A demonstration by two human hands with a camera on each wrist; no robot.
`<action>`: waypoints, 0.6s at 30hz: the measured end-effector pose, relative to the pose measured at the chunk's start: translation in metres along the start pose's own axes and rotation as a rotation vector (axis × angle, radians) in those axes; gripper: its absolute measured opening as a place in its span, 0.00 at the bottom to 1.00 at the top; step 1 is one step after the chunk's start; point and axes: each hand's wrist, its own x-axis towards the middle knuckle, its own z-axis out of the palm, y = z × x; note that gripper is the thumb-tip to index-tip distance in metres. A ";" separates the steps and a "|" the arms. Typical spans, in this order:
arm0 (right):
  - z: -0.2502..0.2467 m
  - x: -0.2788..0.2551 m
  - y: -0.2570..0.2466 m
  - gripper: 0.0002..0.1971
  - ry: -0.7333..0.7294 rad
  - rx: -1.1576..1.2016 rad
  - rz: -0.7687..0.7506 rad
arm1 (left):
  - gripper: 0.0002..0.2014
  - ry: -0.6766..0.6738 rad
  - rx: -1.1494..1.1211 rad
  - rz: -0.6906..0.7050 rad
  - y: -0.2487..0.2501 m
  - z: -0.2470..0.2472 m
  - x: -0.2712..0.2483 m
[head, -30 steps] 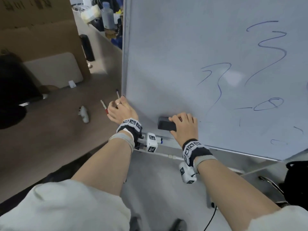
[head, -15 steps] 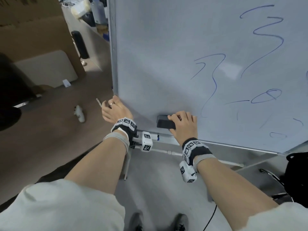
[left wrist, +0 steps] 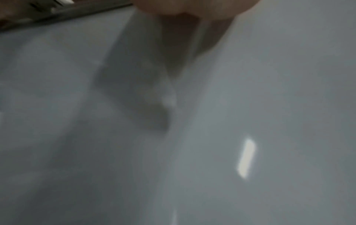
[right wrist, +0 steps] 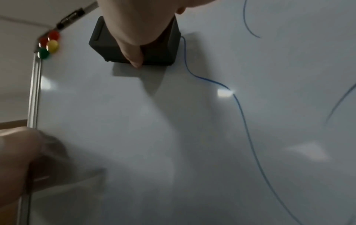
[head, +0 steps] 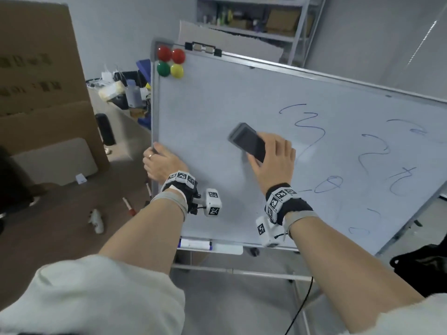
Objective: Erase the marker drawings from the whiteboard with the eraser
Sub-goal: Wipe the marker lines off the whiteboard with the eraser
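The whiteboard [head: 205, 112] stands tilted on a wheeled frame, its right half covered with blue marker squiggles [head: 312, 126]. My right hand [head: 273, 158] grips a dark grey block eraser [head: 246, 141] and holds it flat against the board's middle, just left of the nearest blue line. The right wrist view shows the eraser [right wrist: 108, 44] under my fingers [right wrist: 133, 50], its right edge at a blue line [right wrist: 204, 79]. My left hand [head: 160, 163] grips the board's left frame edge. The left wrist view is a blur of board surface [left wrist: 269, 106].
Four round magnets [head: 170, 61] sit at the board's top left corner. A marker [head: 194, 244] lies in the tray under the board. Cardboard boxes [head: 41, 93] stand to the left, with markers [head: 128, 206] and a cluttered desk. A shelf [head: 254, 18] rises behind the board.
My right hand has lifted the eraser from the board's bottom edge up to its middle. My view has tipped upward, showing the whole board. The left hand still holds the left edge.
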 end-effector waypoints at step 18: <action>0.006 -0.029 0.029 0.23 -0.123 0.047 -0.090 | 0.23 0.007 0.049 -0.010 -0.007 0.008 0.004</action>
